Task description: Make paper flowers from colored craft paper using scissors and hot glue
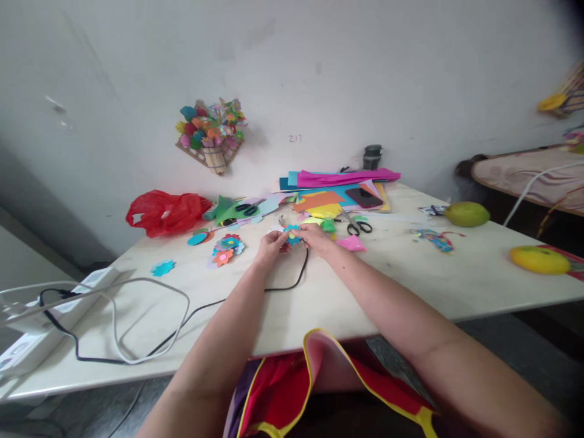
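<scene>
Between my two hands, above the middle of the table, is a blue paper flower [292, 235] with a yellowish centre. My left hand [272, 246] pinches its left edge. From the other side my right hand [316, 236] grips it with thumb and fingers. A bit of red shows just under the flower; I cannot tell what it is. Left of my hands lies a cluster of layered paper flowers [227, 248] in orange, blue and red. Farther left are a lone blue paper flower [163, 268] and a blue paper disc [198, 239]. Grey-black scissors [356, 225] lie open beyond my right hand.
A red plastic bag [166, 213] sits at the back left, near green-handled scissors [247, 208]. Coloured paper sheets [328, 198] and a phone [364, 197] lie at the back. A power strip [59, 322] with looping cables occupies the left; two mangoes [467, 214] are right.
</scene>
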Demonstrator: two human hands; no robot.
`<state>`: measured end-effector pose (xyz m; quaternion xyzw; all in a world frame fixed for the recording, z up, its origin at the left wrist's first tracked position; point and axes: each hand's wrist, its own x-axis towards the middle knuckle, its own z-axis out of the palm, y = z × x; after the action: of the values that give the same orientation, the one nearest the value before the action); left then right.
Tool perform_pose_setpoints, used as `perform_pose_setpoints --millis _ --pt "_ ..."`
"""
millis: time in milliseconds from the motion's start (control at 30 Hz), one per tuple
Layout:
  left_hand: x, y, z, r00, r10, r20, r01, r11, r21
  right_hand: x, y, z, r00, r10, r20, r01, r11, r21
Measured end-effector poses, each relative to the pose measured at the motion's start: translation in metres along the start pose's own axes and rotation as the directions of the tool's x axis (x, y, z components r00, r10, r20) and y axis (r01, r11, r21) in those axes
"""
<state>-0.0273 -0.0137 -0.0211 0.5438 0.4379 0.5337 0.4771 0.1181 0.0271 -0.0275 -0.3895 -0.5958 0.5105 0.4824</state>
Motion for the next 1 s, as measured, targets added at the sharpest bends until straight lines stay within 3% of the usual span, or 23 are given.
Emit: perform_pose_setpoints --millis 467,600,767,900,1000 --pt "0.002 -0.003 0.001 0.998 0.031 -0.055 -0.033 0.999 -0.038 -0.004 -0.005 0.004 0.999 0.005 -0.036 -0.005 1.000 0.008" --pt "0.001 -0.001 0.000 1.000 0.007 -0.016 -0.008 1.000 -0.028 -0.006 -0.010 0.005 0.998 -0.018 -0.062 0.018 1.000 -0.003" --pt "-0.001 0.000 -0.003 0.998 -0.019 0.059 0.021 0.999 -0.037 -0.007 -0.010 0.004 0.997 -0.074 0.016 0.075 0.996 -0.047" --pt "-0.001 0.002 -0.002 1.000 -0.024 -0.007 0.023 0.994 -0.106 0.000 -0.005 0.003 0.979 -0.183 -0.090 0.168 0.974 -0.153" --pt "-0.001 0.003 -0.001 0.994 -0.038 -0.101 0.020 0.985 -0.172 0.003 -0.005 0.002 0.916 -0.353 -0.188 0.262 0.885 -0.386"
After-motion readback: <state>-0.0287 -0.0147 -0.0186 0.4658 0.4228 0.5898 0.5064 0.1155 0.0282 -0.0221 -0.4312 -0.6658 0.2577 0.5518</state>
